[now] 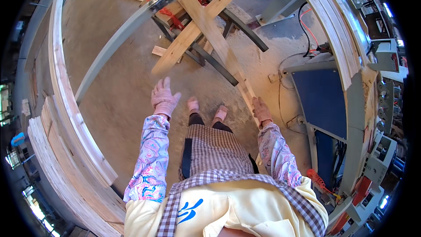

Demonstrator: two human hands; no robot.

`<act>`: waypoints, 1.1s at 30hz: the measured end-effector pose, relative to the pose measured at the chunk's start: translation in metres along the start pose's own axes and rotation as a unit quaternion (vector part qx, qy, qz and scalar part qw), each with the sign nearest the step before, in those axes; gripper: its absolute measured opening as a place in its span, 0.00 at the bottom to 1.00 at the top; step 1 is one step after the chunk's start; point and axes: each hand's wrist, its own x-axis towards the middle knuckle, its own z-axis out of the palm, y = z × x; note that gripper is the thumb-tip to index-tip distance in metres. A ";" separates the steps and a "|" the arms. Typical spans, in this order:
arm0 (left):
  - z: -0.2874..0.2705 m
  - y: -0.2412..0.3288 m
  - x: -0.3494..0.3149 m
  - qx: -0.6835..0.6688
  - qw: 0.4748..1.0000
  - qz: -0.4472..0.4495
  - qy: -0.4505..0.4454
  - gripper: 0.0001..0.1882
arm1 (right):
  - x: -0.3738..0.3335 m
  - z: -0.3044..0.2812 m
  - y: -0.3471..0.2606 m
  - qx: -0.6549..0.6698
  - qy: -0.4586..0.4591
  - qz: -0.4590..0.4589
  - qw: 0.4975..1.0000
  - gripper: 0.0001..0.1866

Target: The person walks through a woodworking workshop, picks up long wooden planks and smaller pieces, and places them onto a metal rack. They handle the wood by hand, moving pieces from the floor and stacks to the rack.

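Note:
My left hand, in a pink knit glove, is empty with its fingers spread. Just beyond its fingertips is the near end of a wooden board, smeared by motion. A second, longer board crosses that one and slants down toward my right side. My right hand, also gloved, lies along this board's near part with fingers stretched out; its thumb is hidden. Both boards cross over a dark metal stand that bears other wood pieces and red cord.
A curved-looking grey metal rail spans ahead of me. Long planks are stacked at left, and more planks lie at upper right. A blue-panelled machine stands at right, with cables on the floor beside it.

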 end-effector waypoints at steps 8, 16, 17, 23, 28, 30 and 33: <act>-0.020 0.047 0.108 0.197 0.980 0.009 -0.025 0.48 | 0.072 0.023 -0.170 -0.121 0.009 -0.142 0.982 0.40; -0.019 0.026 0.118 -0.058 0.997 0.004 0.052 0.48 | 0.173 0.064 -0.210 -0.016 -0.041 -0.097 0.994 0.37; -0.018 0.020 0.117 -0.111 0.992 -0.002 0.060 0.47 | 0.174 0.063 -0.215 0.003 -0.054 -0.090 0.994 0.37; -0.050 0.022 0.136 -0.307 0.943 -0.007 0.128 0.35 | 0.177 0.053 -0.221 -0.014 -0.097 -0.005 0.995 0.34; -0.085 0.032 0.182 -0.454 0.870 0.092 0.172 0.29 | 0.161 0.037 -0.168 -0.108 0.038 -0.171 0.979 0.26; -0.083 0.021 0.209 -0.499 0.852 0.083 0.139 0.28 | 0.145 0.019 -0.163 -0.067 0.038 -0.097 0.992 0.25; -0.086 0.036 0.241 -0.480 0.822 0.127 0.277 0.28 | 0.086 -0.021 -0.203 -0.047 0.024 -0.094 0.994 0.27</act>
